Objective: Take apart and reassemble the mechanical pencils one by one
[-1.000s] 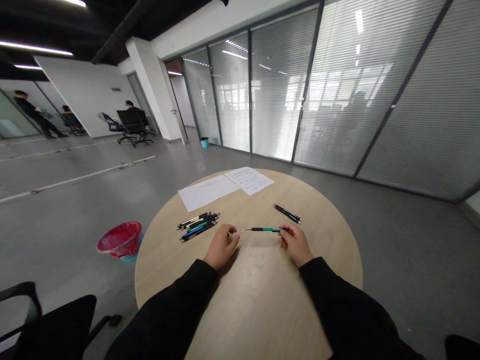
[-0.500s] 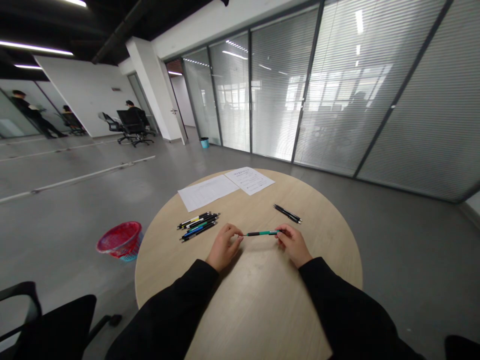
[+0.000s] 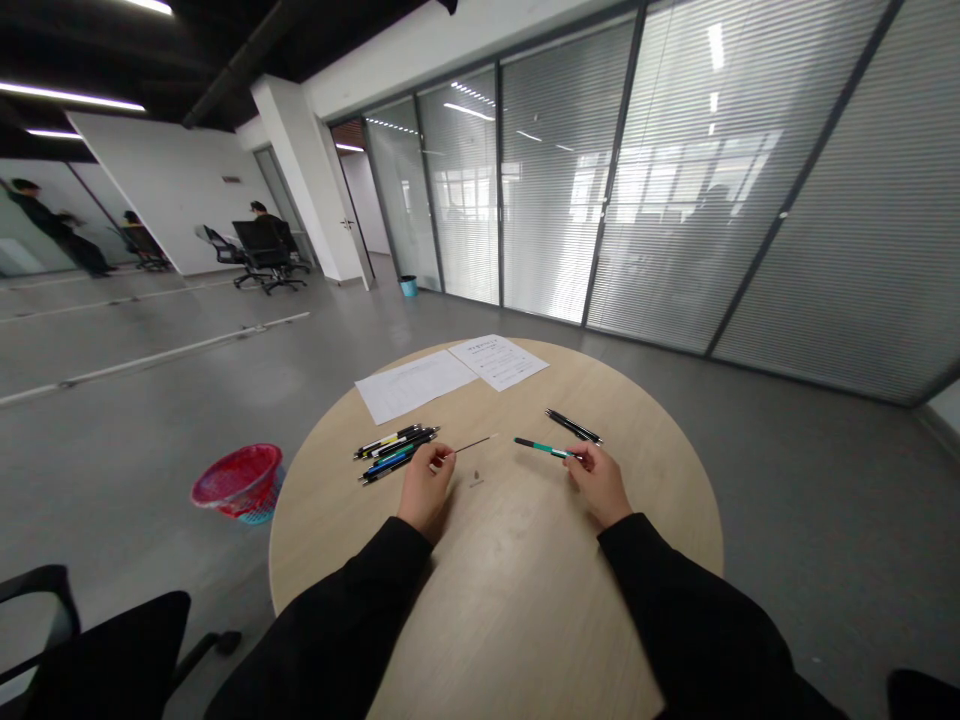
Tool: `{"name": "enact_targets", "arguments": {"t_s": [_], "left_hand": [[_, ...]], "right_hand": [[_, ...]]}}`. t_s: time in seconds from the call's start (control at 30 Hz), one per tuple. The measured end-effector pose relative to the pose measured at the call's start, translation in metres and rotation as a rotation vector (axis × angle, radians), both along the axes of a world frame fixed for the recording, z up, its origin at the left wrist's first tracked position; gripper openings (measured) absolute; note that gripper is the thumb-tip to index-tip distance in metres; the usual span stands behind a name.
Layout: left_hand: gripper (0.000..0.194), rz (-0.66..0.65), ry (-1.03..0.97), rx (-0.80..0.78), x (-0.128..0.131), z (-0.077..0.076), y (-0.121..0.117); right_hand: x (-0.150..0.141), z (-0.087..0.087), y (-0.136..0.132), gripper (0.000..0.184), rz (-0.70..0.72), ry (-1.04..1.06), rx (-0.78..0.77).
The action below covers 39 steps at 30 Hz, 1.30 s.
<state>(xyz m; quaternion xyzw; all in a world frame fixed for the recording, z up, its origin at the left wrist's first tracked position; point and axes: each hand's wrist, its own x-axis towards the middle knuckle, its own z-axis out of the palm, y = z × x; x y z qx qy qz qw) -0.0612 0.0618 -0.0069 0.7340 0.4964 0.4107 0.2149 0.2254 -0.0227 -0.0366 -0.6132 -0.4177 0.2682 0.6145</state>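
Note:
My left hand [image 3: 426,488] is closed in a pinch on one end of a thin dark pen refill [image 3: 472,444], which points to the right above the table. My right hand [image 3: 600,482] is closed around the rear end of a green and black pen barrel [image 3: 546,448], whose front end faces the refill across a gap. Between my hands, small dark pen parts [image 3: 476,479] lie on the wood, too small to make out fully. Several pens [image 3: 394,448] lie in a bunch just beyond my left hand. Beyond my right hand rest black pens [image 3: 574,426].
The round wooden table [image 3: 510,620] has two sheets of paper [image 3: 416,385] at its far edge. A red-lined wastebasket [image 3: 238,482] stands on the floor to the left, near a black chair [image 3: 97,640]. People and office chairs [image 3: 262,245] are far back left.
My hands have moved apart, and the refill is now out of the green pen barrel. Small dark parts now show on the table between them.

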Motion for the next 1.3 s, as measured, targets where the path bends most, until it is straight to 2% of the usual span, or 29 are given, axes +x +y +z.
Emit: {"name": "enact_targets", "arguments": {"t_s": [0.2, 0.33, 0.53, 0.63, 0.73, 0.97, 1.1, 1.3], "left_hand": [[0.020, -0.004, -0.007, -0.001, 0.001, 0.000, 0.000], [0.019, -0.041, 0.010, -0.001, 0.004, 0.002, -0.005], [0.018, -0.084, 0.033, -0.001, 0.008, 0.005, -0.011], [0.018, -0.105, 0.040, 0.003, 0.008, 0.003, -0.011], [0.018, -0.132, 0.051, 0.015, 0.009, 0.002, -0.012], [0.016, -0.248, 0.091, 0.060, 0.013, 0.008, -0.018], [0.015, -0.307, 0.120, 0.066, 0.013, 0.012, -0.022], [0.017, -0.382, 0.162, 0.073, 0.014, 0.017, -0.026]], "right_hand": [[-0.017, -0.008, -0.003, 0.022, 0.167, -0.095, 0.017], [-0.020, -0.006, -0.004, 0.015, 0.166, -0.172, 0.011], [-0.022, 0.000, -0.002, 0.008, 0.193, -0.522, -0.057], [-0.024, 0.002, -0.001, 0.010, 0.196, -0.714, -0.053], [-0.026, 0.004, -0.001, 0.012, 0.197, -0.817, -0.060], [-0.023, 0.001, -0.003, 0.007, 0.170, -0.804, -0.045], [-0.022, 0.002, -0.005, 0.018, 0.132, -0.741, 0.053], [-0.030, 0.014, -0.013, 0.009, 0.252, -0.772, 0.178]]}}
